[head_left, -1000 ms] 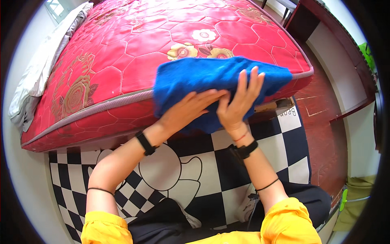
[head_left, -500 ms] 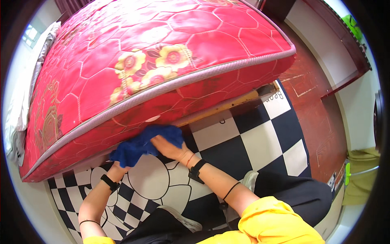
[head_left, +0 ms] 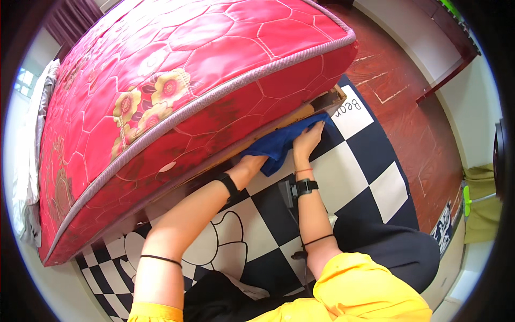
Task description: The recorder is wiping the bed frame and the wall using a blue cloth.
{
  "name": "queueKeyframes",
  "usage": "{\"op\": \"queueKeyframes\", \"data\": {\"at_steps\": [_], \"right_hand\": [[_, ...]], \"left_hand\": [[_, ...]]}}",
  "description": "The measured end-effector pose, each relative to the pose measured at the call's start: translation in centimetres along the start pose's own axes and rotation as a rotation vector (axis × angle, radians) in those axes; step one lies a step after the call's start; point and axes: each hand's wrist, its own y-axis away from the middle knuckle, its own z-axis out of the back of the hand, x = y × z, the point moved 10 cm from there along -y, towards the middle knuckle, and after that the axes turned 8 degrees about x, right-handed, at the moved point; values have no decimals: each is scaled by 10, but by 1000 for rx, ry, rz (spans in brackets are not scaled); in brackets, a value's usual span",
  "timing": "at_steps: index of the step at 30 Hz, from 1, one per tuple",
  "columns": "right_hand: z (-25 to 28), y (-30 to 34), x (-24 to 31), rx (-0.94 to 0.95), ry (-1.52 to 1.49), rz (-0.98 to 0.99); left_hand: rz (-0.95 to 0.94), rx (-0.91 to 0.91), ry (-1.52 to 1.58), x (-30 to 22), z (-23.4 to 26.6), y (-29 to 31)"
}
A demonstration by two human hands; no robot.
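A blue cloth (head_left: pixel 276 150) is spread along the wooden bed edge (head_left: pixel 214 159), just below the red quilted mattress (head_left: pixel 225 91). My right hand (head_left: pixel 308 143) grips its right part close to the frame's corner, fingers curled over the fabric. At the cloth's left end is my left hand (head_left: pixel 252 165), whose fingers are tucked into the folds and partly hidden. Both hands are near each other, with the cloth stretched between them and touching the wood.
A black-and-white checked mat (head_left: pixel 338 166) lies under me, beside a reddish wooden floor (head_left: pixel 418 139). Grey-white bedding (head_left: pixel 32 155) hangs at the mattress's left end. An olive cloth (head_left: pixel 479 206) and a green-tipped handle (head_left: pixel 466 200) are at the far right.
Both hands have slid the blue cloth to the right along the bed edge, toward the frame's corner. The view has also shifted, with the mattress now lower left.
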Motion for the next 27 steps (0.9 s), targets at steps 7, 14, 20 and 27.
{"op": "queueKeyframes", "data": {"at_steps": [7,14,20,27], "right_hand": [[-82,92,-4,34,-873,-252],[-166,290,54,657,-151,-84],[-164,324,54,645,-255,-175],[-95,208,44,176,-332,-21]], "left_hand": [[-6,86,-244,-16,-46,72],[-39,413,49,-9,-88,341],[-101,827,392,-4,-91,428],[162,588,737,14,-58,281]]}}
